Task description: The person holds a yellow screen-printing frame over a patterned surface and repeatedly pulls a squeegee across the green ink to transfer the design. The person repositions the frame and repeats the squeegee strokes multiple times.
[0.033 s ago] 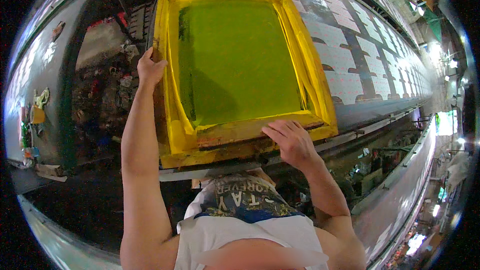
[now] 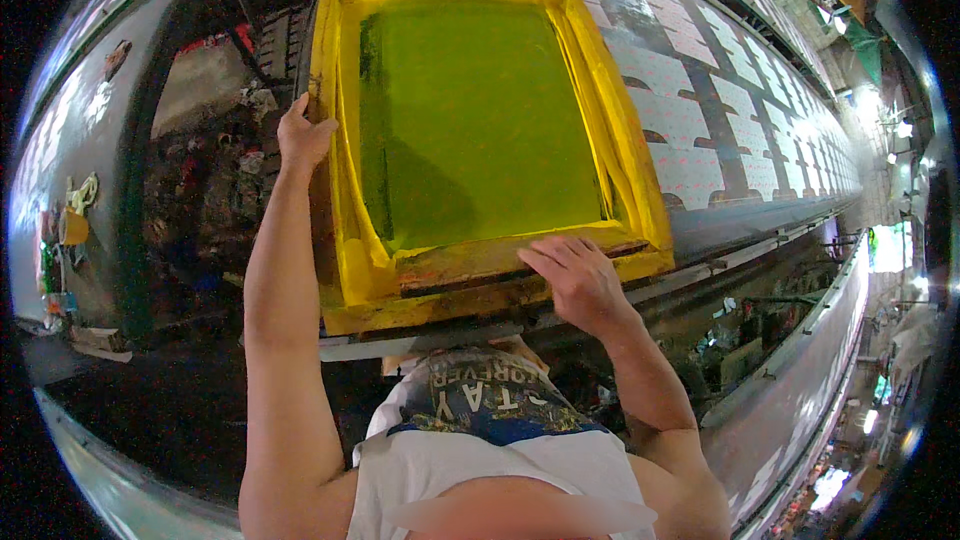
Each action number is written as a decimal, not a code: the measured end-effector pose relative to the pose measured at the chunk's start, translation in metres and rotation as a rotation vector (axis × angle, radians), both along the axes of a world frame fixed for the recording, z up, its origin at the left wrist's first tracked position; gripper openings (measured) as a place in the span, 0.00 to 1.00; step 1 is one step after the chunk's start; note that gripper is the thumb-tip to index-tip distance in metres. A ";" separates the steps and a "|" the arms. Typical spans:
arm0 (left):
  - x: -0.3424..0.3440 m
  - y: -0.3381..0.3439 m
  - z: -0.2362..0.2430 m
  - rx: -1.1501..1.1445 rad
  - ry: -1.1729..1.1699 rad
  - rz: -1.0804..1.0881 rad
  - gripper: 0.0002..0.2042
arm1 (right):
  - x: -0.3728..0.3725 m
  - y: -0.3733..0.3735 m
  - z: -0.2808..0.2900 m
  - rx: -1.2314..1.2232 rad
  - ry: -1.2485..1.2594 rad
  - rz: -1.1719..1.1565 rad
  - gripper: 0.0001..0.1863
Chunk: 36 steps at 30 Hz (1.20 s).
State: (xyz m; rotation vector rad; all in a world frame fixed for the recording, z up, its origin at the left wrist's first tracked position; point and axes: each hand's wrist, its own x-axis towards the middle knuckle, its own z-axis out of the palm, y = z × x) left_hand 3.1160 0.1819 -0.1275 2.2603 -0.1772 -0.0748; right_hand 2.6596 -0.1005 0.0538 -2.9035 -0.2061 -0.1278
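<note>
In the head view, a large screen-printing frame with a yellow-taped border and a green mesh panel lies flat on a long printing table that runs away toward the upper right. The frame sits at the near end of that table, its near rail almost at the table's front edge, just in front of the person's torso. The left hand reaches up along the frame's left side and closes its fingers around the left rail, about halfway along that side, gripping the frame. The right hand lies palm-down on the near rail, toward the frame's near right corner, fingers spread flat and pressing on the worn, paint-stained wood rather than curling around it, so it is open and touching, not clasping. Beyond the frame's right side, a row of pale printed fabric pieces lies along the table surface, receding toward the far end. To the left of the table, a dark cluttered space holds mixed small objects too blurred to name.
</note>
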 end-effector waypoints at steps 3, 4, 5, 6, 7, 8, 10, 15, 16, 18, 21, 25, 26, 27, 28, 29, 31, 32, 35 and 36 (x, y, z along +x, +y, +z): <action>-0.003 -0.002 -0.003 -0.137 -0.089 -0.030 0.44 | 0.030 0.011 -0.005 -0.012 0.097 0.031 0.25; -0.002 -0.002 -0.005 -0.197 0.026 -0.016 0.44 | 0.037 0.009 -0.003 0.027 0.155 -0.008 0.25; 0.001 -0.001 -0.006 -0.194 -0.020 -0.030 0.44 | 0.045 0.006 0.000 0.068 0.213 -0.049 0.26; -0.001 0.000 -0.008 -0.158 -0.012 -0.012 0.44 | 0.050 0.004 0.003 0.102 0.285 -0.097 0.27; 0.000 0.000 -0.008 -0.116 0.010 0.006 0.44 | 0.051 0.002 0.007 0.107 0.266 -0.069 0.26; 0.000 0.001 -0.007 -0.093 -0.012 0.000 0.44 | 0.051 -0.002 0.013 0.107 0.260 -0.051 0.26; -0.002 -0.001 0.000 -0.052 0.005 -0.010 0.44 | 0.046 -0.004 0.019 0.097 0.269 -0.046 0.26; -0.019 -0.007 0.026 0.180 -0.117 -0.005 0.41 | 0.024 0.016 0.001 0.137 0.222 -0.092 0.24; -0.022 -0.009 0.029 0.235 -0.121 -0.001 0.40 | 0.019 0.020 -0.004 0.115 0.167 -0.081 0.25; -0.027 -0.011 0.035 0.345 -0.148 0.009 0.38 | 0.014 0.027 -0.013 0.036 0.089 -0.077 0.26; -0.030 -0.012 0.042 0.422 -0.193 0.004 0.36 | 0.026 0.027 -0.023 -0.066 0.024 -0.061 0.28; -0.035 -0.011 0.049 0.481 -0.193 0.031 0.34 | 0.093 -0.004 -0.037 -0.094 -0.082 -0.014 0.27; -0.036 -0.012 0.050 0.479 -0.199 0.038 0.34 | 0.114 -0.015 -0.042 -0.093 -0.093 -0.008 0.27; -0.038 -0.012 0.051 0.483 -0.208 0.042 0.34 | 0.139 -0.026 -0.048 -0.103 -0.072 -0.015 0.27; -0.041 -0.012 0.051 0.494 -0.232 0.050 0.34 | 0.165 -0.039 -0.054 -0.114 -0.056 -0.019 0.27; -0.042 -0.012 0.052 0.511 -0.257 0.061 0.34 | 0.191 -0.052 -0.061 -0.117 -0.066 -0.011 0.27; -0.045 -0.014 0.052 0.573 -0.296 0.090 0.32 | 0.244 -0.076 -0.074 -0.135 -0.150 -0.043 0.27; -0.045 -0.014 0.053 0.524 -0.323 0.086 0.32 | 0.271 -0.088 -0.081 -0.137 -0.153 -0.065 0.27; -0.048 -0.014 0.059 0.476 -0.291 0.083 0.30 | 0.358 -0.125 -0.092 -0.112 -0.094 -0.079 0.28; -0.050 -0.015 0.060 0.489 -0.291 0.091 0.30 | 0.381 -0.134 -0.094 -0.113 -0.127 -0.077 0.28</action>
